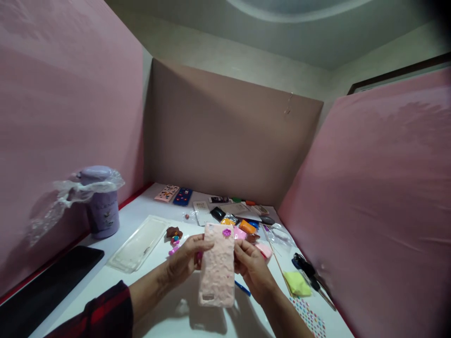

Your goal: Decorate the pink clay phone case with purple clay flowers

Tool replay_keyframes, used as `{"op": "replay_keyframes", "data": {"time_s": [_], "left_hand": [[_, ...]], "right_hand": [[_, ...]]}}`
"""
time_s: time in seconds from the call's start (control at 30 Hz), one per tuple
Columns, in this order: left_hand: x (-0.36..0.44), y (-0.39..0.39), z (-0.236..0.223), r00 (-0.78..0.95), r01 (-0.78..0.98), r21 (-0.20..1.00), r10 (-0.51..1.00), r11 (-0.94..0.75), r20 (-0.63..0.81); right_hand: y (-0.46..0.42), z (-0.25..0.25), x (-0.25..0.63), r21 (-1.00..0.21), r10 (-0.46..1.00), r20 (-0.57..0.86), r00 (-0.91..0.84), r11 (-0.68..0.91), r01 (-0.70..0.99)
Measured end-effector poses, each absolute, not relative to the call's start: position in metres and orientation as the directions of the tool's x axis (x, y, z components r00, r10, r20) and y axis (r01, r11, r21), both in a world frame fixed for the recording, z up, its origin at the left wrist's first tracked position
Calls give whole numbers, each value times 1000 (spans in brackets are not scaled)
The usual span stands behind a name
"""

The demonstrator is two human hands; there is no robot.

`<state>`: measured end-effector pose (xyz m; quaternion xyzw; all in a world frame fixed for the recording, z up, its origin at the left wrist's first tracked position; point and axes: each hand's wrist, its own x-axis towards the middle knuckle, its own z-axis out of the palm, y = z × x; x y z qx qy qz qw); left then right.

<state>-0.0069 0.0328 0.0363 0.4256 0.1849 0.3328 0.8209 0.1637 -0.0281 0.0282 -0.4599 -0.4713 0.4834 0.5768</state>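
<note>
A phone case [217,270] covered in bumpy pale pink clay is held upright above the white table. A purple flower-shaped piece [226,232] sits near its top, and a rectangular cutout shows at the bottom left. My left hand [192,251] grips the left edge, thumb across the front. On the right edge, my right hand [248,260] pinches the case between thumb and fingers. Behind the case lie pink and orange clay packs [247,226], partly hidden. Brown clay [174,232] rests to the left, and a blue pen [243,288] lies under the right side.
At left are a clear plastic tray [139,244], a lilac tumbler [104,206] in plastic and a black slab [52,286]. Two decorated cases [182,196] lie at the back. Scissors [312,272], a yellow-green pack [298,283] and a dotted sticker sheet [308,317] are at right. Pink panels surround the table.
</note>
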Motion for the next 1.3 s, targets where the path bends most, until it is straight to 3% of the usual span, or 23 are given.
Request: {"op": "replay_keyframes", "data": {"time_s": [0.13, 0.3, 0.43, 0.53, 0.67, 0.8, 1.0, 1.13, 1.3], "left_hand": [[0, 21, 26, 748, -410, 811, 662, 417, 38], [-1, 23, 14, 696, -403, 809, 717, 429, -33], [-7, 31, 10, 649, -400, 788, 752, 468, -118], [-11, 33, 13, 630, -432, 746, 762, 506, -153], [-12, 32, 17, 620, -441, 730, 766, 522, -173], [-11, 31, 18, 596, -424, 735, 774, 529, -214], [-10, 30, 19, 590, -416, 726, 770, 548, -243], [-10, 32, 15, 609, -421, 743, 769, 521, -195], [-12, 31, 15, 625, -370, 764, 750, 529, -217]], "right_hand": [[-27, 18, 161, -990, 982, 143, 121, 140, 29], [-35, 19, 172, -901, 948, 251, 196, 155, 405], [-49, 23, 181, -653, 921, 358, 153, 130, 746], [-54, 16, 178, -416, 930, 364, 47, 117, 902], [-51, -1, 175, -171, 944, 330, -27, 88, 981], [-47, -8, 177, -59, 947, 321, -31, 52, 997], [-50, -6, 175, -69, 942, 334, -17, 43, 997], [-48, 0, 176, -196, 918, 397, 23, 60, 979], [-51, 9, 175, -401, 861, 508, 30, 205, 893]]}}
